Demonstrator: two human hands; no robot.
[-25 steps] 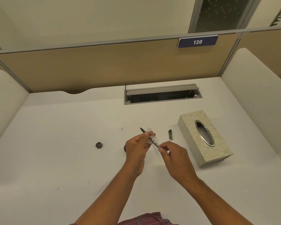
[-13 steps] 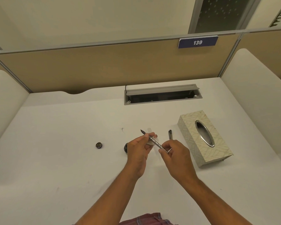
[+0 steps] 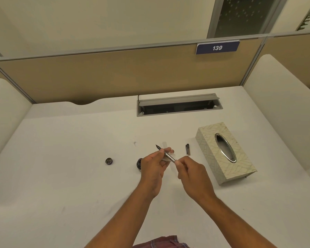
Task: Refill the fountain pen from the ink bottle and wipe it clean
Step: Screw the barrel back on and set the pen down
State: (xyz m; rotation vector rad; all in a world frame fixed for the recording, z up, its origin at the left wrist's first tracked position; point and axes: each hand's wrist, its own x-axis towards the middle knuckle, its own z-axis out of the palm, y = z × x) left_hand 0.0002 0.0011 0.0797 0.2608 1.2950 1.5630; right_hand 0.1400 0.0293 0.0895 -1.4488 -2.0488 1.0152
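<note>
I am holding the fountain pen [image 3: 166, 154] above the white desk [image 3: 61, 176] with both arms reaching forward, wrists close together. My left hand [image 3: 153, 167] is pinching the front of the barrel with a white tissue [image 3: 166, 159] bunched under the fingers, nib pointing up and away to the left. My right hand [image 3: 191, 173] is closing its fingertips [image 3: 177, 162] on the back end of the pen.

The ink bottle [image 3: 139, 164] is sitting on the desk just behind my left hand, partly hidden by it, its cap [image 3: 109, 161] lying apart to the left. The pen cap [image 3: 188, 149] is lying near the tissue box [image 3: 225, 153].

Compared with a second ago, my hands are sitting in almost the same spot; the pen is still tilted the same way, and my right hand is gripping slightly further back.
</note>
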